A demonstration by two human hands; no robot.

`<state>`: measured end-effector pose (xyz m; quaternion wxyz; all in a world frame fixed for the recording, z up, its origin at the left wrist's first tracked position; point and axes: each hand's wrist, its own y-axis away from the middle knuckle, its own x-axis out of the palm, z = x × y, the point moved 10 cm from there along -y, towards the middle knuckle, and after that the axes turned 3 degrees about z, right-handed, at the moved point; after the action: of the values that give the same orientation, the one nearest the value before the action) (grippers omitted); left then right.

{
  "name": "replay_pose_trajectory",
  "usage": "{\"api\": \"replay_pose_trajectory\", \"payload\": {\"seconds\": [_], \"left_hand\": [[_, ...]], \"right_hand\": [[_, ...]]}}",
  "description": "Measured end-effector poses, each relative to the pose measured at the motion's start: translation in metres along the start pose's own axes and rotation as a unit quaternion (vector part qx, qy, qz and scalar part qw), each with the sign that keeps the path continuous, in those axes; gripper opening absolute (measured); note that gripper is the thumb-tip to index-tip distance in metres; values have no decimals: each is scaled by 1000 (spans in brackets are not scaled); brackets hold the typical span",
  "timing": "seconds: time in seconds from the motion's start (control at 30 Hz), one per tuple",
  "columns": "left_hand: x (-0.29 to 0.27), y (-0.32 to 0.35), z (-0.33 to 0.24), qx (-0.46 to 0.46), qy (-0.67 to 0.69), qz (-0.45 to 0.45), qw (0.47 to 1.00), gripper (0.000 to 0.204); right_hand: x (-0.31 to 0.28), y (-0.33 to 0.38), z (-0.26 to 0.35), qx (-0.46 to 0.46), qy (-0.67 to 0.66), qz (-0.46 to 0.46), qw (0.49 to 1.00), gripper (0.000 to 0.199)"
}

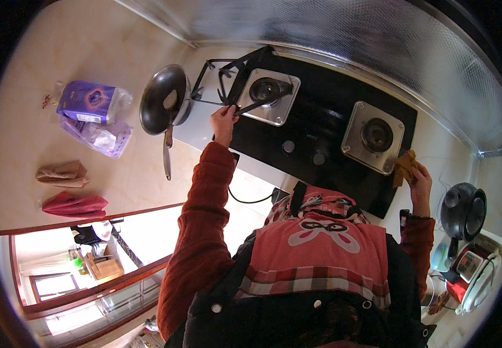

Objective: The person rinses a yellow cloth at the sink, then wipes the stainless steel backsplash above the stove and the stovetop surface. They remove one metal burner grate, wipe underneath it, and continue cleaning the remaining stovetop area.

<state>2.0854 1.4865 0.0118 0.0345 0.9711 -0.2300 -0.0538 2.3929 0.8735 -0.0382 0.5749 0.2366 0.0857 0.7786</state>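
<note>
My left hand [224, 119] grips the black metal pan support [232, 75], which is tilted up off the left burner [266, 91] of the black glass hob [320, 124]. My right hand [420, 180] holds a crumpled brown cloth [405, 165] against the hob's right front edge, beside the right burner [376, 135]. Red sleeves cover both forearms, and a pink checked apron hangs over my chest.
A dark frying pan [161, 107] rests on the counter left of the hob. A purple packet [88, 102] in a plastic bag, a brown cloth [62, 173] and a red cloth [76, 205] lie on the beige surface at left. A black pot [463, 210] and red appliance [470, 268] stand at right.
</note>
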Motion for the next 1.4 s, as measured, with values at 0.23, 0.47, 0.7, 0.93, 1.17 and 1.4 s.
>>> {"api": "replay_pose_trajectory", "payload": {"seconds": [0.23, 0.47, 0.7, 0.93, 1.17, 1.4], "left_hand": [[-21, -6, 43, -15, 21, -84, 996, 20], [-10, -6, 63, -6, -62, -111, 992, 21], [0, -5, 87, -75, -34, -35, 996, 26], [-42, 29, 75, 37, -135, -97, 985, 45], [-22, 73, 105, 33, -627, 113, 770, 92], [-12, 59, 133, -90, -679, 181, 706, 105]], "right_hand": [[28, -5, 10, 2, 57, -3, 998, 27], [130, -10, 73, -191, 254, 49, 947, 21], [252, -13, 71, -332, 472, 196, 793, 37], [276, -59, -17, -154, 621, 283, 714, 39], [328, -59, -116, -253, 823, 390, 327, 47], [336, -158, -90, -196, 824, 368, 384, 46]]}}
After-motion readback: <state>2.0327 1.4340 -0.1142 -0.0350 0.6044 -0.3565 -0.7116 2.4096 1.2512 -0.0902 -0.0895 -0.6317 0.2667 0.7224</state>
